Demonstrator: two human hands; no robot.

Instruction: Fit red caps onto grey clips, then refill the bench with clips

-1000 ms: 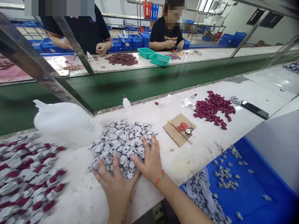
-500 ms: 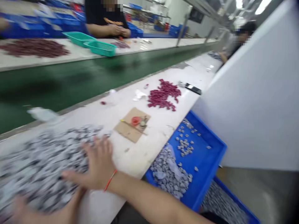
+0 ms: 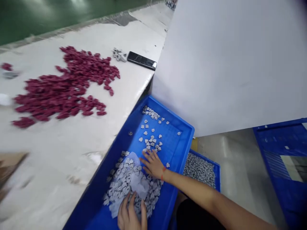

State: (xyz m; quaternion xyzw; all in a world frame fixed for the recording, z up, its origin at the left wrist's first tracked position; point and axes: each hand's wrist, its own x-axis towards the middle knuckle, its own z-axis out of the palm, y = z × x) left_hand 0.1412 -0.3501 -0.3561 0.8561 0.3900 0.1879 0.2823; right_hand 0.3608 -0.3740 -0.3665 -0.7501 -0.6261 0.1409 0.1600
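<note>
Both my hands are inside a blue crate (image 3: pixel 174 140), at a heap of small grey parts (image 3: pixel 122 182). My right hand (image 3: pixel 155 164), with a red string on the wrist, lies palm down at the heap's upper right edge, fingers spread. At the lower part of the heap, my left hand (image 3: pixel 131 214) has its fingers apart, touching the parts; its palm is partly cut off by the frame's bottom. A crumpled translucent plastic piece (image 3: pixel 139 184) lies on the heap between the hands. Loose grey parts (image 3: pixel 151 142) are scattered over the crate floor beyond my right hand.
A white table (image 3: pixel 100 134) runs along the left, bearing a pile of dark red parts (image 3: pixel 64 86), a black phone-like object (image 3: pixel 142 60) and a cardboard piece (image 3: pixel 9 166). A white panel (image 3: pixel 230 64) stands right. Another blue crate of grey parts (image 3: pixel 200 169) is on the floor.
The view has swung right and down. My hands have left the grey pile on the table and are now in the blue crate, on the heap there.
</note>
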